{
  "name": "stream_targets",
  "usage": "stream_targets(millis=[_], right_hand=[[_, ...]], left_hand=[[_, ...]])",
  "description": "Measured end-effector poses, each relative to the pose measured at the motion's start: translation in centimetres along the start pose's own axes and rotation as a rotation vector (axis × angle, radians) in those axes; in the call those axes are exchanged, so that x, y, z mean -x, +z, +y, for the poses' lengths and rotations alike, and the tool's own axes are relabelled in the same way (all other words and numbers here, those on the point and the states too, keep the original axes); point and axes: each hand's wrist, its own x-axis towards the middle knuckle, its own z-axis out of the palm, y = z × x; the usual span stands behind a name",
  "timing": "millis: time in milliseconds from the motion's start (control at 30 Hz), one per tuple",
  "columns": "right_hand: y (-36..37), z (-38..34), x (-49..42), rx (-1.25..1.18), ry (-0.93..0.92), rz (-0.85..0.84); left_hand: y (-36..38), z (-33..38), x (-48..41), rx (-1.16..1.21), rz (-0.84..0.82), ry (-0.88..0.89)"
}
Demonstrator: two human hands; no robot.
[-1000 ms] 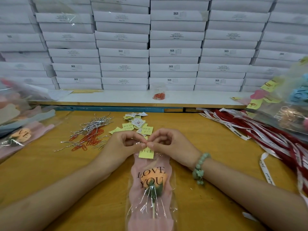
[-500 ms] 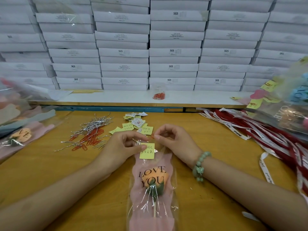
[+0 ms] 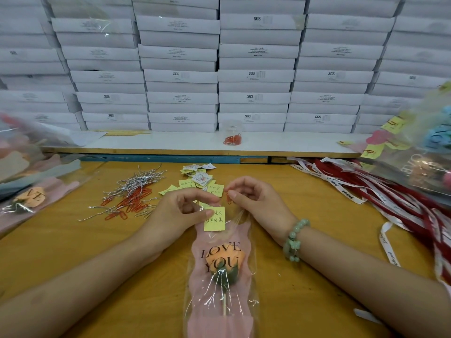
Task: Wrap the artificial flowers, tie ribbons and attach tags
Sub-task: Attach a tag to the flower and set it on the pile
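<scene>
An orange artificial flower (image 3: 225,261) on a stick lies in a clear sleeve (image 3: 219,311) with pink backing, printed "LOVE YOU", at the table's front middle. A yellow tag (image 3: 214,219) with handwriting sits at the sleeve's top. My left hand (image 3: 180,213) pinches the tag's left edge against the sleeve with its thumb. My right hand (image 3: 253,198), with a green bead bracelet on the wrist, pinches a small orange paper clip (image 3: 229,198) just right of the tag.
Orange paper clips (image 3: 133,201) and silver twist ties (image 3: 136,181) lie to the left, loose yellow tags (image 3: 195,182) behind my hands. Red and white ribbons (image 3: 380,193) spread at the right. Wrapped flowers lie at both sides. White boxes (image 3: 219,64) stack behind a shelf.
My hands have drawn apart. The left hand now holds the tag lower on the sleeve's top, and the right hand has lifted away to the right with a paper clip.
</scene>
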Motion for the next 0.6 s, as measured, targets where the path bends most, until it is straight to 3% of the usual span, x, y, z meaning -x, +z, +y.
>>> stream_targets(millis=[400, 600], right_hand=[[0.03, -0.52, 0.05, -0.239, -0.048, 0.039], [0.09, -0.51, 0.19, -0.176, -0.033, -0.003]], left_hand=[[0.00, -0.70, -0.37, -0.012, 0.029, -0.014], [-0.05, -0.72, -0.40, 0.013, 0.000, 0.015]])
